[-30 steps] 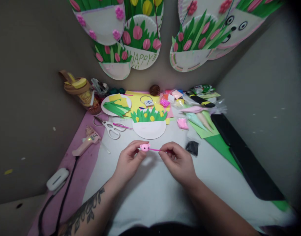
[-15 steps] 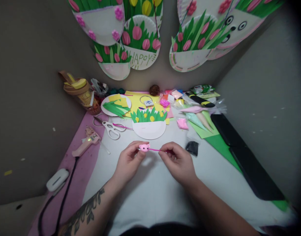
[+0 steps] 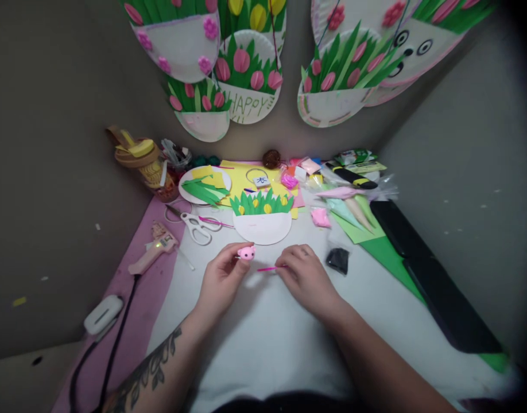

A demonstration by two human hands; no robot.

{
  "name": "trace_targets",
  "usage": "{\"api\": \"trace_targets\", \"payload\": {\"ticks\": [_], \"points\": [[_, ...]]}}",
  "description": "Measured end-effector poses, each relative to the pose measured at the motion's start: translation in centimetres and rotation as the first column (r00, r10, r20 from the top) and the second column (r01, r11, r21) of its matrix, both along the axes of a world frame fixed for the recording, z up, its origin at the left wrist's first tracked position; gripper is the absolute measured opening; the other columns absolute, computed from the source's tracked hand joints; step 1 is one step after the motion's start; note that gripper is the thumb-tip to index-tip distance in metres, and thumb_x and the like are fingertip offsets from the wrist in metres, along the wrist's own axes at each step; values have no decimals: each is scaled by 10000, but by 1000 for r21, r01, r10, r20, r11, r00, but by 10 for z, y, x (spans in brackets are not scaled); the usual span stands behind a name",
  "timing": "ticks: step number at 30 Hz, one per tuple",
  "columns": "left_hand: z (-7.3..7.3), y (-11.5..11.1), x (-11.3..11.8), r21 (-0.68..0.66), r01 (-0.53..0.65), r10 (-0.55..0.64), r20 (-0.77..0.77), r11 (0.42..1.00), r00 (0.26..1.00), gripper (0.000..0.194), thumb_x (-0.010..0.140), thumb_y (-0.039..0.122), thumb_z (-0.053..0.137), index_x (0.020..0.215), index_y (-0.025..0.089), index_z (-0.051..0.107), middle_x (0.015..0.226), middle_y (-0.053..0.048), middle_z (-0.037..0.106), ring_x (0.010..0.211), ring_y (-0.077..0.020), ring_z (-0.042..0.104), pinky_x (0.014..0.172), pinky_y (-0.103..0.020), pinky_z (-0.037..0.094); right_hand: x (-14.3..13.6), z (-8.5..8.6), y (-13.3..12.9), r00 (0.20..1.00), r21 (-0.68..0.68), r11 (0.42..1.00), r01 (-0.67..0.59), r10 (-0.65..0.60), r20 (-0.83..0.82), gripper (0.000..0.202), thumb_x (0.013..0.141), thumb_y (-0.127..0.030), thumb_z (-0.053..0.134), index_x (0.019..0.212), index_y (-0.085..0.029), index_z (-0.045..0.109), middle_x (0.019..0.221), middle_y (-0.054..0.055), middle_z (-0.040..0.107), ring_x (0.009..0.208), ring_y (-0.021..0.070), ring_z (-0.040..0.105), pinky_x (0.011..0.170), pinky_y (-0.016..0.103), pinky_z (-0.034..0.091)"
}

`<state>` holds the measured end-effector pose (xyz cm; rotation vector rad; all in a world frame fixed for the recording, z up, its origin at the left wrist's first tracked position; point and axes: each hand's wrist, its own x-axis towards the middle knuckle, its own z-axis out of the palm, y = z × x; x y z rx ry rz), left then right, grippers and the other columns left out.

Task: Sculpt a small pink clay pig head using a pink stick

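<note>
Between thumb and fingers of my left hand (image 3: 220, 279) sits a small pink clay animal head (image 3: 247, 252) with dark eyes and little ears. A few centimetres to its right, my right hand (image 3: 305, 280) pinches a thin magenta stick (image 3: 266, 269), whose tip points left and stands apart from the head. My right fingers cover the stick's other end. Just beyond both hands lies a half-round white paper plate (image 3: 262, 228) with green paper grass and yellow paper flowers along its straight top.
White-handled scissors (image 3: 198, 228) and a pink hot glue gun (image 3: 155, 252) with a cord lie left. To the right are a black clay packet (image 3: 338, 260), a pink clay packet (image 3: 320, 217), piping bags (image 3: 352, 206) and a long black object (image 3: 448, 304). Paper-plate crafts (image 3: 250, 106) hang above.
The magenta stick's tip was against the pink head's right side and is now clear of it. My left hand has shifted slightly left with the head.
</note>
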<state>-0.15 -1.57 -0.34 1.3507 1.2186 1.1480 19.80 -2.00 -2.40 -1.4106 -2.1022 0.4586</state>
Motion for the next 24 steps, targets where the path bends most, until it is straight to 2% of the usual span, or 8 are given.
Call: {"api": "trace_targets", "payload": {"ticks": [2,4,6,9,12,16,19,24], "points": [[-2,1,0,-29,23,-23,20,999,1000,409,811,513,643,1047,185,706,1013,-81,693,926,-192,621,825,-286,483,0,-8,3,993,-9,1000,7,-6,115,118,828,-130,602,774,-222,651,893,66,645,894,232,540,788,386,463],[-4,2,0,-74,50,-46,50,996,998,435,789,524,664,1059,184,706,991,-75,704,882,-184,626,777,-270,485,0,-12,3,987,-6,1000,18,-17,157,120,817,-133,617,755,-227,658,919,74,640,921,246,536,797,407,469],[-6,2,1,-121,63,-52,89,991,995,456,769,537,679,1059,185,707,1002,-76,717,891,-188,637,781,-270,490,0,-10,2,996,28,999,21,-24,88,104,817,-139,616,810,-233,658,944,76,631,953,250,539,812,415,478],[-4,2,4,-156,96,-77,122,983,990,473,751,556,688,1027,173,710,1035,-92,730,949,-212,653,835,-298,499,-2,2,-4,992,188,981,47,-23,-127,186,825,-201,632,1006,-235,614,1047,91,596,1027,251,534,877,431,476],[-1,0,7,-147,171,-157,101,974,982,440,766,532,682,999,160,713,1060,-108,724,970,-224,657,835,-311,507,-8,14,-10,986,322,945,62,-8,-166,330,805,-268,659,1119,-246,559,1201,113,520,1130,284,490,959,489,430],[2,-3,10,-134,245,-238,69,960,969,332,793,426,689,993,162,719,1078,-105,713,981,-221,652,825,-304,508,-16,15,-14,994,311,950,19,15,-105,349,818,-224,617,1156,-259,541,1284,111,459,1217,300,431,1015,521,393],[1,-4,11,-129,282,-274,74,951,959,286,815,380,671,995,163,719,1084,-102,710,995,-219,647,852,-310,500,-17,13,-13,994,317,948,21,15,-110,287,819,-177,597,1098,-239,576,1286,112,462,1217,293,429,1024,511,395],[-8,-4,10,-174,257,-246,83,951,966,391,788,387,698,1112,171,664,1123,-111,688,1000,-228,632,848,-332,494,-18,12,-12,992,337,941,40,2,-123,269,802,-161,602,1058,-243,611,1268,104,485,1197,293,449,1010,511,413]]}}
